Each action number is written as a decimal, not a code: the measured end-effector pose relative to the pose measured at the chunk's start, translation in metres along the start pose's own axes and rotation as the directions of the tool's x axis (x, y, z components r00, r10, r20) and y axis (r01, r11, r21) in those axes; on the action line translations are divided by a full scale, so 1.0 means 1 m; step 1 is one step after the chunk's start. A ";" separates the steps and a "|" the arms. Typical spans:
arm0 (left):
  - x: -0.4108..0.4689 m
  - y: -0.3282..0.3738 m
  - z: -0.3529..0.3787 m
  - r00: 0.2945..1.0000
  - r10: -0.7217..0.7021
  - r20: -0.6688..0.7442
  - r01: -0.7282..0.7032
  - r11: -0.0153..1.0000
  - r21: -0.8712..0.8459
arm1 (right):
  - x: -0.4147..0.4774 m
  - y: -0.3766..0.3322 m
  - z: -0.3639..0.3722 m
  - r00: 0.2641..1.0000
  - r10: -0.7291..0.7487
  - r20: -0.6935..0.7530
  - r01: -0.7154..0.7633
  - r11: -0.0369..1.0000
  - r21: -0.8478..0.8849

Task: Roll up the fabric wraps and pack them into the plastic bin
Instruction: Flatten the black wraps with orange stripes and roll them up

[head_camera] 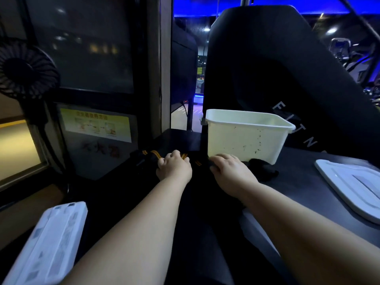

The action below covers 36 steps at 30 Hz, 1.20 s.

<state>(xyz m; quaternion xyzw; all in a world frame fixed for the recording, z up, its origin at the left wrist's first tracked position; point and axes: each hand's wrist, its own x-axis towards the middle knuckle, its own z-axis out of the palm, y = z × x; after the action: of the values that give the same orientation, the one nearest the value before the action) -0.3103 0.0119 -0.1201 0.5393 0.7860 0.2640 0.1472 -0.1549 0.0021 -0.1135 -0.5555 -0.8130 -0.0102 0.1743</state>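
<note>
Black striped wrap [153,154] lies unrolled; left hand [174,166], right hand [230,171] fingers curled round it; plastic bin [236,138] seemingly empty, packing unstarted.

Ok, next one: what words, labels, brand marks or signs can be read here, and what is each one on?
"F I T N": pale letters on the black machine panel behind the plastic bin; the word runs on out of sight.
Yellow sticker under the window: heading and captions too blurred to read.
Red characters on the grey panel below it: too blurred to read.
White flat pack, lower left: grey marks, unreadable.
Plastic bin: dark specks only, no text.
</note>
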 end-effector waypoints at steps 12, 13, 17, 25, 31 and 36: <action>0.031 -0.016 0.009 0.998 -0.062 0.023 0.064 0.993 -0.095 | 0.061 -0.011 0.029 0.961 0.195 0.197 -0.190 0.981 -0.042; 0.033 -0.017 0.009 0.998 -0.062 0.019 0.064 0.989 -0.132 | 0.062 -0.011 0.030 0.958 0.212 0.191 -0.209 0.977 -0.034; 0.036 -0.021 0.005 0.999 -0.043 -0.030 0.031 0.950 -0.310 | 0.069 -0.012 0.029 0.953 0.248 0.174 -0.258 0.965 0.036; 0.033 -0.020 0.008 0.994 0.081 -0.079 -0.113 0.786 -0.608 | 0.076 -0.015 0.027 0.958 0.257 0.125 -0.274 0.950 0.148; 0.028 -0.012 0.004 0.995 0.018 -0.100 -0.085 0.686 -0.722 | 0.076 -0.008 0.016 0.956 0.286 -0.065 -0.249 0.909 0.335; 0.025 -0.009 0.006 0.998 0.058 -0.025 -0.055 0.596 -0.801 | 0.074 -0.005 -0.006 0.910 0.355 -0.214 -0.189 0.815 0.547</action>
<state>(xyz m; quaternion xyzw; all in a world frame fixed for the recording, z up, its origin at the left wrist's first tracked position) -0.3235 0.0344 -0.1286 0.4408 0.5665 0.5922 0.3663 -0.1819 0.0657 -0.0854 -0.5916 -0.6595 0.1466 0.4399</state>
